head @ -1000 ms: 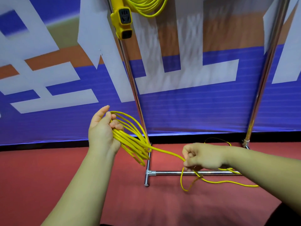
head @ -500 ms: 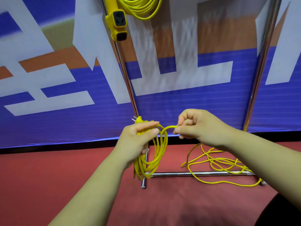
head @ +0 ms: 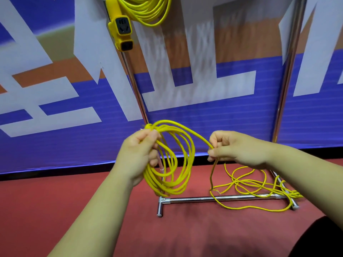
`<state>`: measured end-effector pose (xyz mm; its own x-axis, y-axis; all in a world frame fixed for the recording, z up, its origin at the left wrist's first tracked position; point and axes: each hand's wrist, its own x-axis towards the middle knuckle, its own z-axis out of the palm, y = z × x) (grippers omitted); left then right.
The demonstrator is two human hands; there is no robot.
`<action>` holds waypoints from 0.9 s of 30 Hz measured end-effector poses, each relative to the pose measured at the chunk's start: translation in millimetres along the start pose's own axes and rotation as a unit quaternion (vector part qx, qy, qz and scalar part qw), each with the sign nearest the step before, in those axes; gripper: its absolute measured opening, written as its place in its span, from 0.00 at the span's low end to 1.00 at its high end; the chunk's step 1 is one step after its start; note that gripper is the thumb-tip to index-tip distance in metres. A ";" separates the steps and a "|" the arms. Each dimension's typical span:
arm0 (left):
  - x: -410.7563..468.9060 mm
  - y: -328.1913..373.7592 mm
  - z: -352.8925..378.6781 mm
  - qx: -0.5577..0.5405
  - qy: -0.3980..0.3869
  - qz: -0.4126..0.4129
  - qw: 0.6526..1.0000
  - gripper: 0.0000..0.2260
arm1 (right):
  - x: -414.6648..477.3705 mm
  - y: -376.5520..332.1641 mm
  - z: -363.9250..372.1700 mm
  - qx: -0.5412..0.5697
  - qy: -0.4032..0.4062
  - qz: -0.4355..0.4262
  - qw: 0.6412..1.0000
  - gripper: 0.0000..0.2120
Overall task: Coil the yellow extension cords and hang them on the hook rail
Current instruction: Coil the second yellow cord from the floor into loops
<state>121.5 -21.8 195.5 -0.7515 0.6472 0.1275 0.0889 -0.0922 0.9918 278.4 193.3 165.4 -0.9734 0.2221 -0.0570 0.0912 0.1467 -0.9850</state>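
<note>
My left hand (head: 138, 153) grips the top of a coil of yellow extension cord (head: 171, 160) with several loops hanging below it. From the coil one strand arcs right to my right hand (head: 235, 148), which pinches it. Below that hand the loose cord (head: 256, 186) lies tangled on the red floor around the rack's base. A second yellow cord, coiled (head: 148, 10), hangs at the top of the view with its socket block (head: 121, 29) dangling against the left pole.
A chrome rack stands ahead, with a left pole (head: 137, 93), a right pole (head: 286, 75) and a floor bar (head: 222, 198). Behind it hangs a blue, white and orange banner (head: 55, 108). Red floor (head: 55, 210) lies in front.
My right hand carried a strand up from the floor to the coil, then moved right, drawing out a new loop. My left hand shifted right and turned; the coil hangs lower and wider.
</note>
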 end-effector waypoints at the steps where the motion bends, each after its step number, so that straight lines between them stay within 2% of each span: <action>1: 2.4 2.1 -4.6 -0.021 0.019 0.006 1.000 0.10 | -0.5 3.8 -2.9 0.001 -0.003 0.018 1.000 0.12; 4: 8.0 1.2 -14.0 -0.014 0.051 0.018 0.998 0.11 | -0.4 11.7 -8.4 -0.004 -0.003 0.033 0.999 0.12; 8: 13.5 -10.0 -18.5 0.024 0.083 0.007 0.996 0.09 | -1.3 15.9 -8.3 -0.080 0.001 0.025 0.997 0.07; 11: 15.9 -11.7 -20.8 0.013 0.115 0.007 0.993 0.09 | -0.1 16.0 -7.5 -0.082 -0.005 0.020 0.996 0.08; 15: 17.5 -8.9 -25.7 -0.012 0.158 0.019 0.987 0.09 | 3.7 15.8 -1.3 -0.090 -0.054 0.007 0.994 0.13; 20: 17.5 -11.1 -31.3 -0.039 0.186 0.010 0.982 0.09 | 3.1 15.3 7.8 -0.106 -0.088 0.026 0.990 0.10; 23: 16.5 -13.6 -31.8 -0.041 0.183 0.005 0.982 0.08 | 2.8 14.2 8.2 -0.119 -0.077 0.032 0.989 0.10; 25: 17.0 -15.2 -33.9 -0.050 0.180 -0.001 0.982 0.06 | 2.4 11.6 6.4 -0.089 -0.050 0.035 0.994 0.09; 27: 18.7 -18.0 -37.0 -0.063 0.188 -0.011 0.980 0.11 | 2.6 6.1 4.6 -0.022 -0.009 0.037 0.999 0.09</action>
<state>81.6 -36.0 179.6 -0.9423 0.3275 0.0696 0.0064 -0.1902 0.9817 275.5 190.4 158.4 -0.9671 0.2166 -0.1334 0.1724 0.1727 -0.9698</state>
